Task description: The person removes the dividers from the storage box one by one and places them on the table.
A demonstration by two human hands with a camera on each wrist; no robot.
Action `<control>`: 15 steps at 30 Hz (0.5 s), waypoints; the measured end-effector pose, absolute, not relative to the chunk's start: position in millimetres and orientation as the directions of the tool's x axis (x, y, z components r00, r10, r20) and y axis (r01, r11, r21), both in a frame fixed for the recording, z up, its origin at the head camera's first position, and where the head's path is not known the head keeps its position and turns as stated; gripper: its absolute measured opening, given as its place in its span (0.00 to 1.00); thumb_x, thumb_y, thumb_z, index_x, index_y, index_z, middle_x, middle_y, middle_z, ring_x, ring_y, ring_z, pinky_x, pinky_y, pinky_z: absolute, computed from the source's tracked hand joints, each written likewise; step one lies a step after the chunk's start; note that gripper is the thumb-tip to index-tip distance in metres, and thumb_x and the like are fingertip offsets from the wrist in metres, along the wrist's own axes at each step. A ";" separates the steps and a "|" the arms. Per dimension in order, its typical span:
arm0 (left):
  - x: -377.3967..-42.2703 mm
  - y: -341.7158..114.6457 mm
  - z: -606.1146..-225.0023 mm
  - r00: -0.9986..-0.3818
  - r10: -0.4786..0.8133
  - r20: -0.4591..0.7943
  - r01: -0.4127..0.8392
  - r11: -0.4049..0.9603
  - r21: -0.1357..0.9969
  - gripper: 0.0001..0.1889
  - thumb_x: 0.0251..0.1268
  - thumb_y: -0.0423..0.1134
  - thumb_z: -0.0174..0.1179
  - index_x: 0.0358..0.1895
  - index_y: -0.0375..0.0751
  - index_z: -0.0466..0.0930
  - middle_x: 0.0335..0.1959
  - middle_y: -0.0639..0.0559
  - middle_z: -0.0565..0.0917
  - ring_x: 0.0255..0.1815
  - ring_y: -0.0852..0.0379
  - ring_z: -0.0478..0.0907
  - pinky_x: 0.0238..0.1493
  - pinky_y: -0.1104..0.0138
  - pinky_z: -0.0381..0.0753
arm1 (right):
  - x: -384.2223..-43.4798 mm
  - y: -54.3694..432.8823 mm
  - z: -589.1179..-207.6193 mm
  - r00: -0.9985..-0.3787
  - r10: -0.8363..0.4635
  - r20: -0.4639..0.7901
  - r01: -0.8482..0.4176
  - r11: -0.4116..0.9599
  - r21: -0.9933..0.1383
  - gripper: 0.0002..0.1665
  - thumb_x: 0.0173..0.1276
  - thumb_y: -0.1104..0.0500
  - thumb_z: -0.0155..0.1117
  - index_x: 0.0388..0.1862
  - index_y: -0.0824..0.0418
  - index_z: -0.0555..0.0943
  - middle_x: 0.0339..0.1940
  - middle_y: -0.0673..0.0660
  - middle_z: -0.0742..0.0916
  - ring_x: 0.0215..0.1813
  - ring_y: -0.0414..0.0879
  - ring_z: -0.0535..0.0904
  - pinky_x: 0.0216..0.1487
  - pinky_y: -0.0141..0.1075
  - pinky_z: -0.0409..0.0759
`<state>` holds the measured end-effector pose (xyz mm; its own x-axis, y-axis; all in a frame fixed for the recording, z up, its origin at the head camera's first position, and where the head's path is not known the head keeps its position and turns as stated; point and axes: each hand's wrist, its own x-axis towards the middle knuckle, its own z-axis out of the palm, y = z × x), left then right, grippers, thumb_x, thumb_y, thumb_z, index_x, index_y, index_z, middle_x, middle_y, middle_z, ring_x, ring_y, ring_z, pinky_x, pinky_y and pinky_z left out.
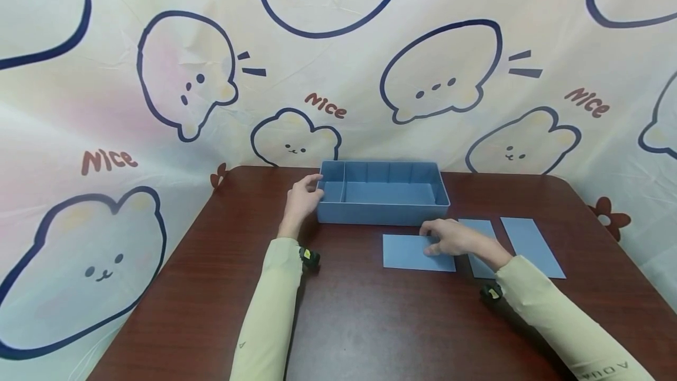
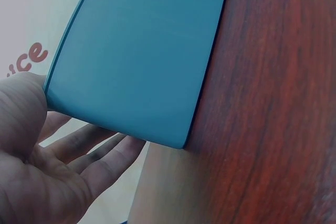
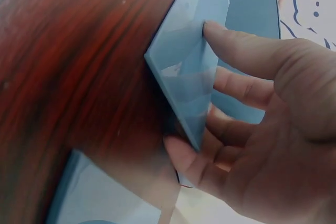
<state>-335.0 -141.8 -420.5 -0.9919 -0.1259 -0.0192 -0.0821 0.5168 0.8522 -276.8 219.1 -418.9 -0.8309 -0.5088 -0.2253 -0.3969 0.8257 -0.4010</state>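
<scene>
A blue rectangular box with a divider near its left end stands at the back of the table. My left hand holds its left end, thumb at the rim and fingers along the outer side in the left wrist view. In front of the box lies a flat blue panel. Over its right part, my right hand pinches it, thumb on the face and the other fingers around the edge in the right wrist view.
Two more flat blue panels, a middle one partly behind my right wrist and an outer one, lie on the right of the brown table. A cartoon-printed cloth hangs behind and beside the table.
</scene>
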 end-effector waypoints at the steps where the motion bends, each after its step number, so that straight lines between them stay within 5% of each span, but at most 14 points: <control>1: -334.9 -141.8 -420.5 -0.992 -0.126 -0.019 -0.082 0.517 0.852 0.24 0.68 0.41 0.53 0.67 0.59 0.71 0.67 0.43 0.75 0.64 0.42 0.74 0.57 0.49 0.79 | -276.7 218.2 -418.9 -0.834 -0.503 -0.227 -0.394 0.831 -0.393 0.22 0.60 0.54 0.72 0.52 0.57 0.80 0.50 0.59 0.84 0.45 0.49 0.78 0.43 0.43 0.81; 15: -336.0 -141.4 -421.4 -0.991 -0.134 0.003 -0.070 0.534 0.843 0.24 0.67 0.40 0.53 0.67 0.59 0.72 0.65 0.42 0.76 0.63 0.42 0.76 0.53 0.51 0.80 | -271.2 213.5 -417.5 -0.855 -0.482 -0.190 -0.407 0.851 -0.331 0.24 0.60 0.52 0.73 0.52 0.59 0.80 0.46 0.58 0.82 0.47 0.50 0.75 0.44 0.45 0.80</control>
